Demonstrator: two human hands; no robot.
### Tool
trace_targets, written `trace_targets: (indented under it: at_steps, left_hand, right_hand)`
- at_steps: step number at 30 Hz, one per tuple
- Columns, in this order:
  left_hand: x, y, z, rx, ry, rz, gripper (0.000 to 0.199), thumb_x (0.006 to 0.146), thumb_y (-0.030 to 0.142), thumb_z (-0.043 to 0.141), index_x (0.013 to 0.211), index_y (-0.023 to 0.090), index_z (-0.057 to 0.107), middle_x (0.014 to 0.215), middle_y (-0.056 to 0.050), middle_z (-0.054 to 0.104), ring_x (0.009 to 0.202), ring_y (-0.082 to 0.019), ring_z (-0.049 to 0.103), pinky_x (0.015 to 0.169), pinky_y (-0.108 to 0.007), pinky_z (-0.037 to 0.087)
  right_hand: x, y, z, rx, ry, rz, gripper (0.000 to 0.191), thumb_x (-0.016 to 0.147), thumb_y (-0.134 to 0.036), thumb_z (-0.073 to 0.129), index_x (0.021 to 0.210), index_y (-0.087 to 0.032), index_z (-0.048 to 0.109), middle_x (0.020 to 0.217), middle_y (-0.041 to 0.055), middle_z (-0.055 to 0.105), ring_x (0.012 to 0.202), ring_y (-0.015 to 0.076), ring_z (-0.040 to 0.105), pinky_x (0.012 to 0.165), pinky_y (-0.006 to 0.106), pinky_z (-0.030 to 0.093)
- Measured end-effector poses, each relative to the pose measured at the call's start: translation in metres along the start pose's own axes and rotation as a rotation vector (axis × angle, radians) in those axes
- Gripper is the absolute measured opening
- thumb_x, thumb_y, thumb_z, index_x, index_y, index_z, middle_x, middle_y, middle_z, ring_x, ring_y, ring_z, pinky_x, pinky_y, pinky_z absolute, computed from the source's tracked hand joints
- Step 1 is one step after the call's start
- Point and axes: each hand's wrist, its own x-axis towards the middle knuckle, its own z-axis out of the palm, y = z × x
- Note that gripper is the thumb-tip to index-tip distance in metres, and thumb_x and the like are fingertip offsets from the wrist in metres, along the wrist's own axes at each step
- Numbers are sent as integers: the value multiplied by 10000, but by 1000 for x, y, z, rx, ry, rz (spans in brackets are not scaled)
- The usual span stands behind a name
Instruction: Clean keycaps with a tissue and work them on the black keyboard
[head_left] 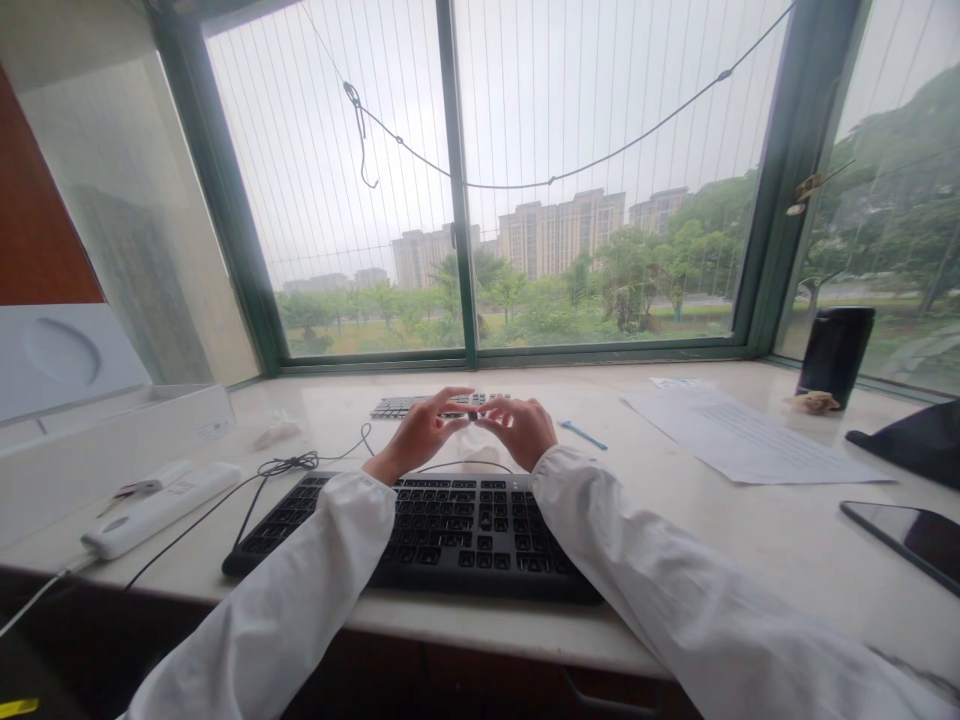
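Note:
Both of my hands are raised over the far edge of a black keyboard (450,575), whose key positions show bare sockets with the caps off. Between my fingertips sits a small black keycap (472,415). My left hand (420,432) pinches it from the left, with one finger stretched out above. My right hand (521,428) grips it from the right, thumb and fingers drawn together. Beyond my hands, rows of loose keycaps (397,406) lie on the white sill, partly hidden by my fingers. White sleeves cover both forearms and part of the keyboard.
A blue tool (583,434) and printed sheets (739,430) lie to the right, with a phone (907,540) and a dark cylinder (836,355) farther over. At left are a power strip (169,505), a black cable (289,463) and a white box (150,425). Windows rise behind.

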Motion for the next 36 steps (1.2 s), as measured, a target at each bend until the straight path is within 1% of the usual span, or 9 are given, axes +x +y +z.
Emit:
trace_targets:
  at_steps: [4,8,13,16,18,21,25,32,36]
  left_hand:
    - [0,-1,1,-45,-10,4,444,893,317,611,1319,246,513,1128,-84,710,965,-218,695,700,-310,583]
    - [0,-2,2,-73,-25,11,431,898,313,606,1315,254,514,1133,-68,710,1044,-224,675,774,-338,591]
    - [1,-5,2,-72,-31,9,427,898,343,601,1308,253,522,1146,-68,705,1043,-235,677,794,-358,593]
    - [1,-4,2,-65,-37,16,411,907,338,587,1306,260,527,1135,-53,711,1048,-223,674,784,-332,589]
    - [1,-3,1,-38,-25,22,376,908,336,585,1274,256,558,1130,-47,713,1035,-219,679,724,-293,582]
    - [2,-3,1,34,16,29,262,909,352,580,1132,239,658,1085,-40,726,979,-212,692,643,-255,544]
    - [2,-4,0,102,72,27,208,898,365,593,990,230,721,985,-26,747,904,-195,694,639,-250,511]
    - [1,-2,1,99,56,58,204,902,354,590,973,223,729,983,-21,743,854,-174,680,606,-238,470]
    - [1,-3,1,92,39,51,205,893,361,606,1001,230,719,990,-22,743,857,-176,685,622,-241,480]
  right_hand:
    - [-1,0,0,-11,-16,-5,218,835,-477,660,952,-312,741,788,-20,734,673,130,636,860,324,401]
    - [-2,3,3,27,-23,38,199,812,-456,689,931,-309,751,770,-19,733,668,137,641,812,312,438]
    - [-2,9,9,181,-57,95,198,794,-400,710,956,-293,748,761,-16,725,671,141,649,661,259,475]
    - [-1,11,11,203,-58,86,175,788,-376,715,930,-278,747,734,-18,715,651,137,642,655,256,478]
    - [0,10,11,208,-65,83,174,795,-373,706,929,-268,740,717,-18,710,633,133,637,650,255,478]
    - [0,8,11,222,-72,80,184,819,-379,678,940,-249,723,689,-21,707,616,128,636,652,252,477]
    - [0,3,9,220,-62,61,186,839,-377,651,929,-224,708,661,-21,704,609,124,637,672,253,477]
    - [1,0,6,353,-125,105,220,825,-377,664,939,-194,707,669,-7,715,608,126,655,639,235,481]
    - [2,0,6,345,-147,144,234,812,-395,675,921,-191,710,672,-5,718,624,131,663,638,235,482]
